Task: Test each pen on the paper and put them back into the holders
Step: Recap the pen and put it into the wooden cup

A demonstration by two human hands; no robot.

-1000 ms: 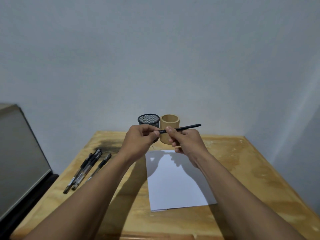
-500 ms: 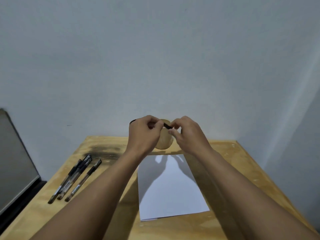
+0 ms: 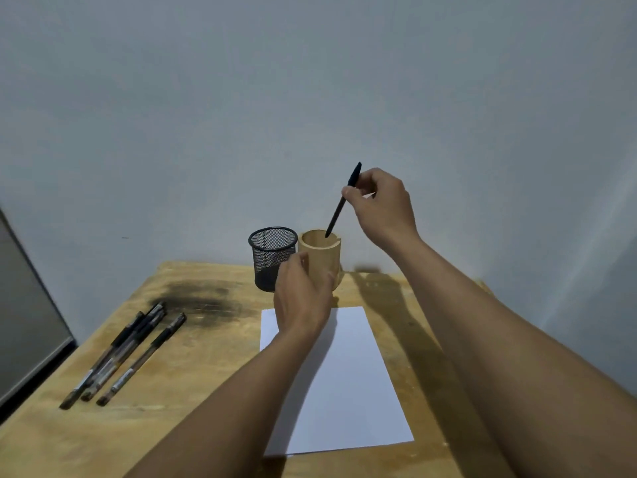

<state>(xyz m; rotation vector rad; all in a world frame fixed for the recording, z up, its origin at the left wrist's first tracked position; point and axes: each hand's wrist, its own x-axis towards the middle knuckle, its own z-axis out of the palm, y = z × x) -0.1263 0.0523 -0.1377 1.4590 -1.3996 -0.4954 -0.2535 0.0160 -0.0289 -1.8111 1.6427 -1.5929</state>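
My right hand pinches a black pen, tilted, with its lower tip just inside the mouth of the wooden holder. My left hand wraps around the front of that wooden holder. A black mesh holder stands empty just left of it. A white sheet of paper lies in front of the holders, partly under my left forearm. Three pens lie side by side at the table's left.
The wooden table has a dark smudge near its back left. A grey wall rises right behind the holders. A grey panel stands beside the table's left edge.
Both hands held the pen level in front of the holders. Now my right hand has lifted it upright over the wooden holder, and my left hand has dropped onto that holder.
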